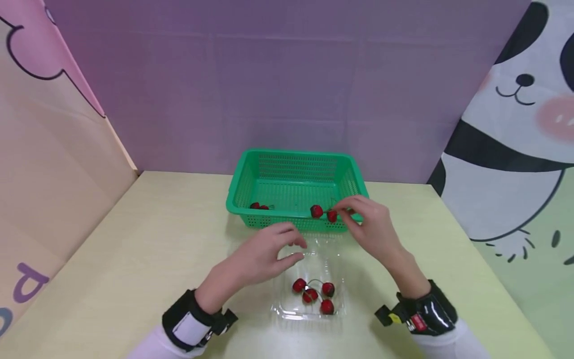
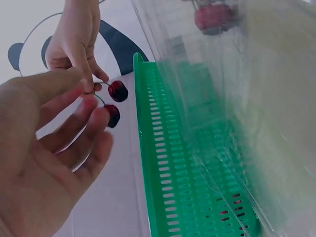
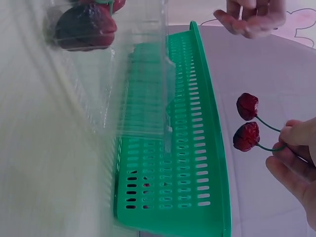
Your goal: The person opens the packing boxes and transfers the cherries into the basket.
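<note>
My right hand [image 1: 371, 225] pinches the green stems of a pair of red cherries [image 3: 247, 137] between thumb and fingertips. The cherries hang at the front right of a green plastic basket [image 1: 287, 215], overlapping its rim in the head view. With fingers loosely bent and nothing held, my left hand [image 1: 265, 252] hovers over the left side of a clear plastic container [image 1: 309, 316]. Several cherries [image 1: 310, 295] with joined stems lie in that container. In the left wrist view, the held cherries [image 2: 118, 92] show just beyond the left fingertips.
A few more cherries [image 1: 254, 205] lie in the basket's front left corner. Basket and container stand one behind the other on a pale wooden table [image 1: 170, 249]. A purple cloth backdrop [image 1: 287, 89] rises behind, and a panda print [image 1: 515, 124] covers the right side.
</note>
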Tool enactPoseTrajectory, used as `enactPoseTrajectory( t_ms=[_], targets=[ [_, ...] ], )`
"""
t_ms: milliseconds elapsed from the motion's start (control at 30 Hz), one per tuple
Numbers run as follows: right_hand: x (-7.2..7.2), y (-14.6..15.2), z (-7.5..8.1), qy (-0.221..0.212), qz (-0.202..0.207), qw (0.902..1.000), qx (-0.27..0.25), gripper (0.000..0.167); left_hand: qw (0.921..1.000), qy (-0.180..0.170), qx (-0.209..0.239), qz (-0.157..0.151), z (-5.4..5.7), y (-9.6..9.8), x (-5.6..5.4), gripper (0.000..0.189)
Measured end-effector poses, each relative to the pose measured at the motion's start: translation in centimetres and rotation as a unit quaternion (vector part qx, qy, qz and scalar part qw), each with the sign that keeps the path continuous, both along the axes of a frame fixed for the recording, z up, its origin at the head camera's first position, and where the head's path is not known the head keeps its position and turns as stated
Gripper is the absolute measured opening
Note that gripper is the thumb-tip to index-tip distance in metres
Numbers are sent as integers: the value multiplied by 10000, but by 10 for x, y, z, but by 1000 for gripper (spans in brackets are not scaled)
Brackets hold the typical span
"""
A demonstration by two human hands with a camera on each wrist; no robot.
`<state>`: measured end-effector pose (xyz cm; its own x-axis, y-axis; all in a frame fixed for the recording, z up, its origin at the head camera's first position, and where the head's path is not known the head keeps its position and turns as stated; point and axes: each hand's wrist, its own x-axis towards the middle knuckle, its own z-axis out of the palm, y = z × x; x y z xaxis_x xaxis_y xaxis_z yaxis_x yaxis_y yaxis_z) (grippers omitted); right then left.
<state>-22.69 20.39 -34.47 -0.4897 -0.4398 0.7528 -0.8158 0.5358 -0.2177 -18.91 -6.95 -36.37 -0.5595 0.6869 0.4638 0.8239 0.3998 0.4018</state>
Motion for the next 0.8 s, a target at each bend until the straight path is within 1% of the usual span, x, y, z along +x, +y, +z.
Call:
enactPoseTrajectory(
  t_ms=[133, 233, 267, 367, 467, 567, 800],
  targets=[
    [-3, 1, 2, 18, -176, 9997, -153, 21, 9977, -324, -572, -190, 3, 2, 6, 16],
    [-5, 2, 3, 23, -328, 9990, -288, 20, 9943, -394, -941, -321, 3, 4, 9, 16],
    [-5, 3, 3, 28, -371, 9988, -329, 19, 9933, -356, -1036, -375, 3, 5, 11, 16],
    [-6, 4, 4, 27, -508, 9978, -434, 19, 9913, -161, -1181, -560, 1, 8, 13, 14],
    [-8, 6, 3, 18, -596, 9968, -538, 19, 9895, -50, -1269, -696, -2, 11, 16, 14],
    [-11, 7, 1, -7, -635, 9961, -619, 18, 9866, -74, -1416, -803, -2, 15, 19, 14],
    [-19, 13, -2, -46, -815, 9946, -644, 16, 9800, -251, -1747, -918, -2, 22, 21, 15]
  ],
)
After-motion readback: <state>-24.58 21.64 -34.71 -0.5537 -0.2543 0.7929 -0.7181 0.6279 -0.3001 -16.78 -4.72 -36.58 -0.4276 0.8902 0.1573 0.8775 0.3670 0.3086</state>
